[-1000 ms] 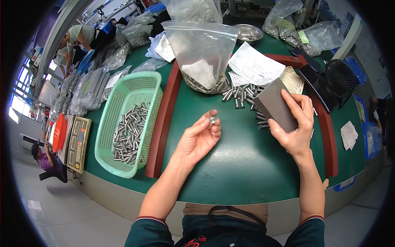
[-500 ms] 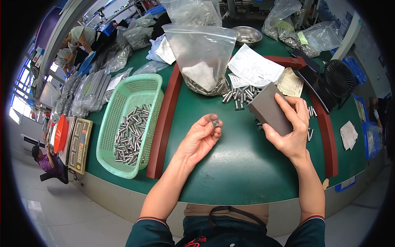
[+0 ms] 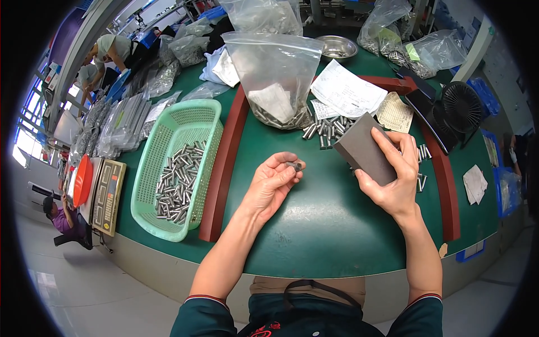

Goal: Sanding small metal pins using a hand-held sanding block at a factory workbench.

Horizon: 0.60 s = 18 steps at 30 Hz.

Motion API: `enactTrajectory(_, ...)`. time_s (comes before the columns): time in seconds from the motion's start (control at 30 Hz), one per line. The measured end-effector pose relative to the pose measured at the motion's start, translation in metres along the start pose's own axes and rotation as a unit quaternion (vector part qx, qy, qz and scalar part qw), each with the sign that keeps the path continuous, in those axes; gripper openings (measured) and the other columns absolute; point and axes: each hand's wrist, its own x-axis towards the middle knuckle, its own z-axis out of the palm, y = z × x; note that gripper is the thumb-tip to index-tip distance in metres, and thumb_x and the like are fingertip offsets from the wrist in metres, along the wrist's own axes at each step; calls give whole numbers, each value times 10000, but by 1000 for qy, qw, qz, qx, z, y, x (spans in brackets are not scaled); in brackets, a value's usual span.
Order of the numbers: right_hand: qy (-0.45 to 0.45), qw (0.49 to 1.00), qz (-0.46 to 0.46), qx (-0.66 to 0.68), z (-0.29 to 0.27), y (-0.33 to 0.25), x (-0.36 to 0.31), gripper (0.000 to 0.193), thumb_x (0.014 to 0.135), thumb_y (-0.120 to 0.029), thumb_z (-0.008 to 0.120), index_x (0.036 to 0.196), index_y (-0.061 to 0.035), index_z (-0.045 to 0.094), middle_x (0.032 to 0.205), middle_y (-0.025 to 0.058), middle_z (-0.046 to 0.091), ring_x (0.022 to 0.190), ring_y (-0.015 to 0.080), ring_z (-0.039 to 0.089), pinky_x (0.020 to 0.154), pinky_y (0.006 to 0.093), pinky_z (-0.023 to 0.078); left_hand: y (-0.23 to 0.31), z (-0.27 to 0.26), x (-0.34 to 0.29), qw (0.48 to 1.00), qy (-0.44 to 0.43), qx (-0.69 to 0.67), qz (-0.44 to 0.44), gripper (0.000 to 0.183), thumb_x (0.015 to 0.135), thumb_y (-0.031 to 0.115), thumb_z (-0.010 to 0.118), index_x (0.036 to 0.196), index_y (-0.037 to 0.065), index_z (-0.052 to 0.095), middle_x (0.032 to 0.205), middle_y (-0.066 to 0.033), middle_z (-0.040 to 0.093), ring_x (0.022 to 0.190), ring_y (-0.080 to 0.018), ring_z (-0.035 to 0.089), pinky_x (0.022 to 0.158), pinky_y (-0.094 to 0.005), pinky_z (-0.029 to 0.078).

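Observation:
Between the thumb and fingers of my left hand (image 3: 273,182) is a small metal cylinder (image 3: 295,166), its end turned up toward me. My right hand (image 3: 396,180) grips a grey-brown rectangular block (image 3: 366,150), fingers on the far side and thumb on the near side. The block is tilted above the table and apart from the cylinder. Beyond it, a pile of loose metal cylinders (image 3: 324,132) lies on the green table (image 3: 331,236), partly hidden by the block. More cylinders fill part of a light green plastic basket (image 3: 144,185) to my left.
A dark red raised frame (image 3: 224,174) borders the work area on three sides. At the back stand a clear bag (image 3: 275,62) of parts, paper sheets (image 3: 351,90) and a metal bowl (image 3: 338,47). A black fan (image 3: 462,106) is at right, a scale (image 3: 110,196) at left. Co-workers (image 3: 112,50) are farther off.
The cylinder in my left hand has turned, from end-on to lying more sideways. My right hand has moved the block slightly left.

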Motion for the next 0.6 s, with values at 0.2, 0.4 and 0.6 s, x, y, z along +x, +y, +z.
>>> enactTrajectory(0.2,0,1000,-7,0,2,0,-1,689,543,-220,794,1192,-35,654,1014,143,565,924,286,528,796,392,385,1,0,1,1000,4,-24,-16,257,886,54,691,1128,26,610,1024,-106,659,861,-145,629,812,-251,528)
enactTrajectory(0.4,-19,999,-30,30,6,-12,-4,703,522,-222,797,1186,-36,658,1035,152,567,908,292,532,796,400,394,-1,-1,2,996,-16,-76,-43,217,905,56,667,1109,15,604,1015,-105,649,870,-146,627,811,-244,533)
enactTrajectory(0.6,-48,990,-103,87,17,-37,-13,722,511,-259,797,1196,-74,663,1063,147,571,877,290,536,786,405,383,-5,3,0,998,-12,-62,-25,184,908,81,673,1076,46,608,1009,-69,656,884,-136,630,823,-254,535)
